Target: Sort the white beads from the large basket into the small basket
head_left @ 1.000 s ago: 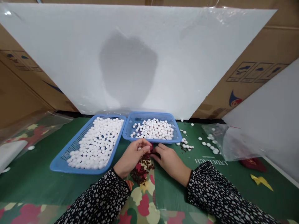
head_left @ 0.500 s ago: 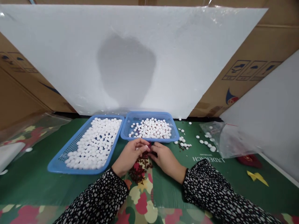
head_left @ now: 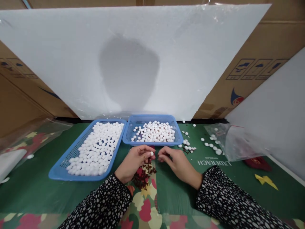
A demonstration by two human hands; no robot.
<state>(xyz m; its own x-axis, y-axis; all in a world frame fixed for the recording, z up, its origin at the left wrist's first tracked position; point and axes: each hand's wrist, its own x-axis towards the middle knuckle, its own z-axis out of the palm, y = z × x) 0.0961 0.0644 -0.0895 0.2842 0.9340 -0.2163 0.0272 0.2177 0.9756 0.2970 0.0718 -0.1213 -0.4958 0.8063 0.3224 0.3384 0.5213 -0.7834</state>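
Observation:
Between thumb and fingertips, my left hand pinches a small white foam ball. My right hand is a little to the right of it, fingers curled in a pinch; whatever is in the tips is too small to make out. Just below my left fingers lies a loose pile of dark red-brown bits. Beyond both hands stands a blue perforated basket partly filled with white balls, some with reddish specks. A longer blue basket, left of my left hand, holds many more white balls.
Loose white balls are scattered to the right of the far basket. A clear plastic bag and yellow scraps lie at the right. White board leans behind the baskets. Another clear bag lies at left.
My right hand has drawn away to the right from my left hand, leaving a gap between them. The white ball stays in my left fingers.

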